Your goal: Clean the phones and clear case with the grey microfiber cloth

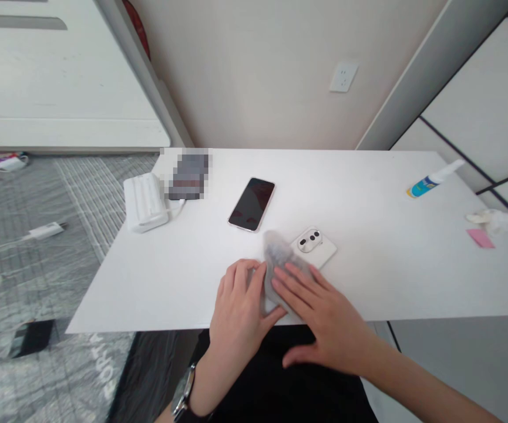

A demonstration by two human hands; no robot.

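Observation:
A white phone [322,254] lies back up near the front edge of the table, its round-cornered camera bump showing three lenses. Part of it is covered by a grey cloth [275,249], whose far end is blurred. My left hand [239,305] is closed around the phone's near-left end, with thumb and forefinger at its sides. Over the cloth, my right hand [322,311] lies flat with fingers stretched and the thumb spread away. The phone's middle is hidden under the cloth and fingers. Farther back, a black-screened phone [252,204] lies face up.
On the white table [368,200], a white charger-like box [145,202] and a pixelated dark device [189,176] sit at the back left. A spray bottle [432,181], a pink slip [480,238] and crumpled tissue [498,222] lie at the right. Wall and cabinet border the table.

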